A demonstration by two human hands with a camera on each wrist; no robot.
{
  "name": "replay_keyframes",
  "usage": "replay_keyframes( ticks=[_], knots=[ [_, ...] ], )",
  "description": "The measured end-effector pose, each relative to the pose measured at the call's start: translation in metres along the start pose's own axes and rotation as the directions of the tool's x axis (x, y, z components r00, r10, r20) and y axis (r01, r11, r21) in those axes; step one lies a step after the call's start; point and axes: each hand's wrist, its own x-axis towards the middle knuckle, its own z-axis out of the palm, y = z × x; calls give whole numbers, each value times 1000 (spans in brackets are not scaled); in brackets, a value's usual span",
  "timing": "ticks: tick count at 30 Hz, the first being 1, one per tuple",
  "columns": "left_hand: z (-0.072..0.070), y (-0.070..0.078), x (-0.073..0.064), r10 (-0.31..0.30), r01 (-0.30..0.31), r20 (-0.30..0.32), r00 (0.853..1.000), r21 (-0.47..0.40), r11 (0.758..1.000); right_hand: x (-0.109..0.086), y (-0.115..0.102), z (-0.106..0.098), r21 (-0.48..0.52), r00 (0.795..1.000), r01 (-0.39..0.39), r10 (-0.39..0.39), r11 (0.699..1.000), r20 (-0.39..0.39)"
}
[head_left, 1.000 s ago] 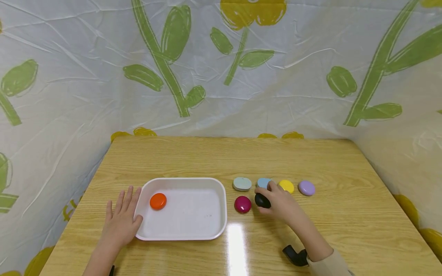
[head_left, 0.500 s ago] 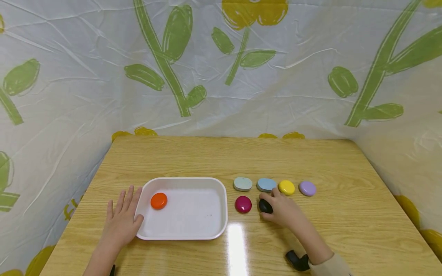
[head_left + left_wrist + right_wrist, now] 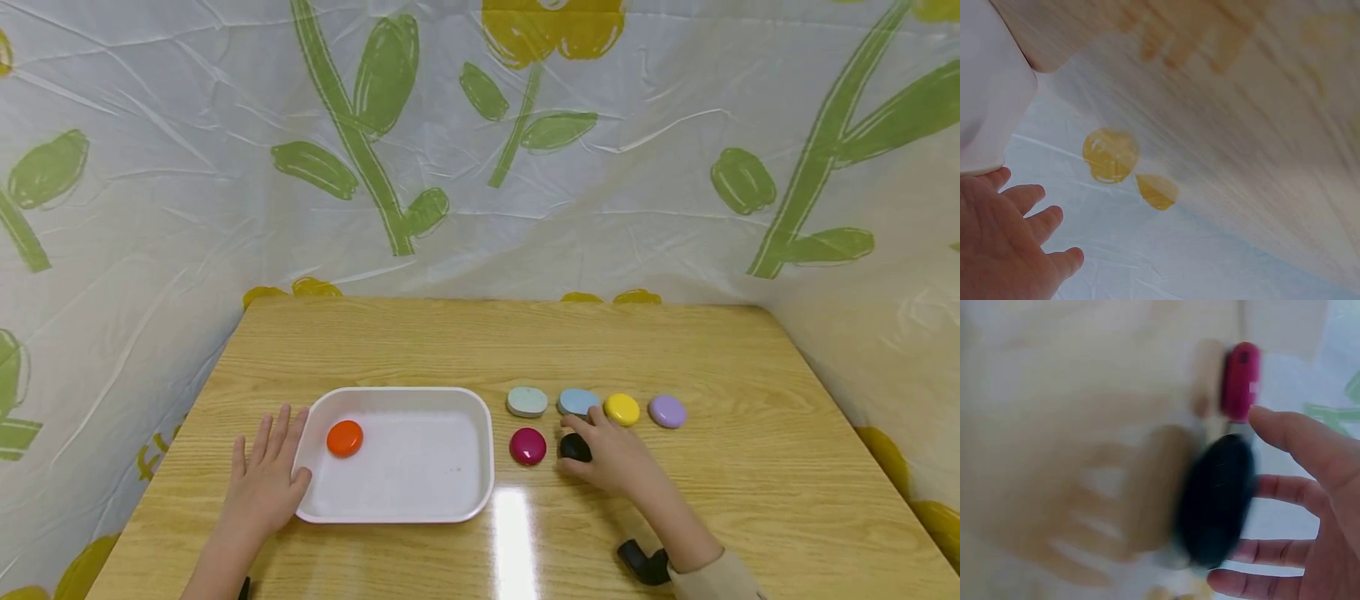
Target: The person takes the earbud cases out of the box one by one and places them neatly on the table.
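Note:
In the head view my left hand [image 3: 262, 475] lies with fingers spread beside a white tray [image 3: 393, 521], its thumb against the left rim. A glossy orange disc [image 3: 345, 438] sits inside the tray at the left. My right hand [image 3: 615, 454] is around a black rounded piece [image 3: 575, 448] on the table, fingers and thumb spread to either side. In the right wrist view the thumb tip stands a little off the black piece [image 3: 1217, 500]; some fingertips are hidden behind it. A magenta disc [image 3: 528, 447] lies just left of that hand.
Behind the right hand, a row holds a pale grey-green oval [image 3: 527, 402], a blue oval [image 3: 578, 402], a yellow disc [image 3: 622, 409] and a lilac disc [image 3: 667, 411]. A patterned sheet [image 3: 600, 208] hangs behind the wooden table [image 3: 420, 342].
My right hand has moved slightly right and toward me with the black piece, uncovering the blue oval. Its fingers and thumb have since spread wider while the piece stays put. The left hand is still.

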Motion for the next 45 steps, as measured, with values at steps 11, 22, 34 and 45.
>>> replay_keyframes(
  ticks=[11, 22, 34, 45],
  knots=[
    [1, 0, 0, 4, -4, 1, 1000, 1, 1000, 36, -60, -41, -48, 967, 226, -230, 973, -112],
    [5, -2, 2, 17, -17, -17, 1000, 2, 1000, 92, -148, -48, -218, 830, 550, -556, 806, 36],
    [-2, -1, 1, 7, -8, 18, 1000, 19, 1000, 131, -210, -21, -251, 714, 697, -622, 671, 320],
    [0, -3, 1, 19, -19, -2, 1000, 24, 1000, 147, -227, 19, -292, 704, 709, -622, 642, 343]
  ],
)
